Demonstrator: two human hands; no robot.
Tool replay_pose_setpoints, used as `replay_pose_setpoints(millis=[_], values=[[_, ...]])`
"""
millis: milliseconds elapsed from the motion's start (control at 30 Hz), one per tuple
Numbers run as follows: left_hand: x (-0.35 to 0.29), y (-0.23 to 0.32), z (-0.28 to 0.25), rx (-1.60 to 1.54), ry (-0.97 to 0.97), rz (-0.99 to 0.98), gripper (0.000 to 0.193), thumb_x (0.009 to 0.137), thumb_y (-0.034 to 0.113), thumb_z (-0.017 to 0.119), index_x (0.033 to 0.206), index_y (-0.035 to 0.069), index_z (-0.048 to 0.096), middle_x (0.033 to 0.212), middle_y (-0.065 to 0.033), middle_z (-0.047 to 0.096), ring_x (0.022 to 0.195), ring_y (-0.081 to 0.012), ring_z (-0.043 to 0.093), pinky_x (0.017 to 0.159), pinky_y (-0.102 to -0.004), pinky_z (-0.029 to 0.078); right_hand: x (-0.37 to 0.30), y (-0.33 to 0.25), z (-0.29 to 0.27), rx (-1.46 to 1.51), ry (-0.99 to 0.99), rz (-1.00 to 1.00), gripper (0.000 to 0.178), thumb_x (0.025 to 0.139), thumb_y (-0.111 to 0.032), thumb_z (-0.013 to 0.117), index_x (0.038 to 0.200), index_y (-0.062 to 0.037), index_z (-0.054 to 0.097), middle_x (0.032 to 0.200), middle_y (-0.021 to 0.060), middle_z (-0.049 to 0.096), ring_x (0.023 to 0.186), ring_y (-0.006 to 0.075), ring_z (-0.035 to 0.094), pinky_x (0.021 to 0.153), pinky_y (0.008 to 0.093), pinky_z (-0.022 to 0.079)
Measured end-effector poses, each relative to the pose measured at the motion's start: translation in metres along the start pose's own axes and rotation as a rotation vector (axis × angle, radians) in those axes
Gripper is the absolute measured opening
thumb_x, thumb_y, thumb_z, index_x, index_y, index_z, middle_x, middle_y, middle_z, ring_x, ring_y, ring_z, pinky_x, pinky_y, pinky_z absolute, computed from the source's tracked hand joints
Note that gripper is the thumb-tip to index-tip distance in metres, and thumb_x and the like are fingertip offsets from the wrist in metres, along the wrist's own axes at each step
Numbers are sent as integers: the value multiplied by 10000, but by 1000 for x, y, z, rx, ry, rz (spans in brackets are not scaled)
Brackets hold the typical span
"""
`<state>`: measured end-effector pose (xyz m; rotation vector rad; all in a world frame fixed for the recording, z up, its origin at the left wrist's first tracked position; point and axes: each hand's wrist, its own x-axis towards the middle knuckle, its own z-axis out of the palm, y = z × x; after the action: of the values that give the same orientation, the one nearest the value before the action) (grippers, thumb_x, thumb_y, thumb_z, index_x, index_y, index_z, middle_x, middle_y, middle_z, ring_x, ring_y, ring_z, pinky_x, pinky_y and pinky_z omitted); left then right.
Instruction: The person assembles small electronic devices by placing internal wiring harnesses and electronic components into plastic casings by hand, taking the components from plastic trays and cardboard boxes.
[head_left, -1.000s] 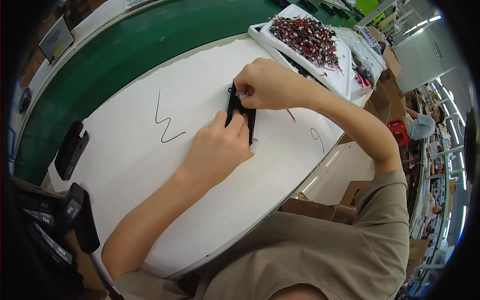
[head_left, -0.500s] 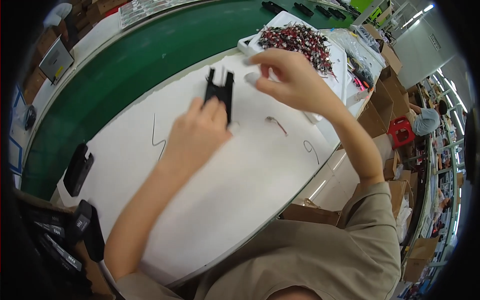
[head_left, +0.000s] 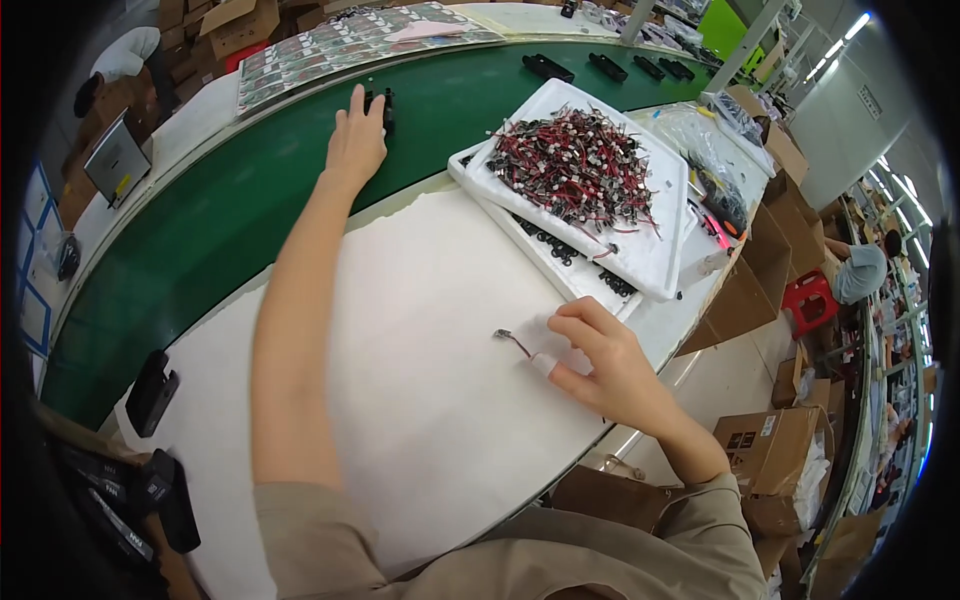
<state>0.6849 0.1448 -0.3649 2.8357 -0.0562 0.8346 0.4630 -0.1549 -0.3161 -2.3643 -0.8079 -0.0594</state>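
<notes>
Over the green conveyor belt, my left hand reaches out with its fingers stretched and apart. A black plastic housing lies on the belt under and beside these fingers, partly hidden by them. Above the white paper on the table, my right hand is open, thumb and index finger apart. White covering wraps its thumb tip. Close to that thumb lies a small connector with red and dark wires; its wire end reaches the thumb, and whether they touch I cannot tell.
A white foam tray heaped with red and black wired connectors rests on another foam tray of small black parts. Black housings stand along the far belt. More black cases lie at the left, beside a box of them.
My left hand has carried the black housing from the paper to the belt. My right hand has come down toward the small wired connector. The view has shifted, and the bent black wires no longer show.
</notes>
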Motion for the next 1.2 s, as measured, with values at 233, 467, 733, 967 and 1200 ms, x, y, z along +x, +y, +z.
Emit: replay_pose_setpoints(millis=[233,467,733,967,1200], values=[[-94,-32,-188,523,-815,-202,478,685,380,630,995,18,610,1056,-198,579,1030,-331,545,851,-467,447,13,3,26,-187,-7,-88,292,698,-70,640,972,-4,559,889,108,492,784,249,551,651,346,476],[-206,-116,-309,667,-1307,-660,723,510,486,769,961,-58,617,988,-219,618,903,-294,612,790,-344,484,36,-4,37,-76,-16,-264,192,673,-41,608,844,-3,529,859,129,511,838,295,507,711,381,447],[-223,-156,-267,190,-748,-472,782,587,417,719,1172,-43,480,1118,-260,521,1053,-360,517,856,-389,451,47,-24,15,306,-19,-214,163,736,12,577,899,25,585,786,116,592,715,204,567,667,285,448],[-163,-6,-207,-54,-297,-67,503,616,191,682,1065,16,541,959,-141,558,896,-313,563,771,-383,467,85,-27,13,766,-84,22,253,792,-98,654,998,48,637,865,72,634,737,91,570,696,228,475],[-164,52,-175,-307,-241,-8,556,593,155,694,1107,46,509,977,-133,570,877,-299,570,729,-371,475,107,-6,32,879,91,14,271,790,-17,570,1042,77,599,837,99,638,764,129,607,702,252,506]])
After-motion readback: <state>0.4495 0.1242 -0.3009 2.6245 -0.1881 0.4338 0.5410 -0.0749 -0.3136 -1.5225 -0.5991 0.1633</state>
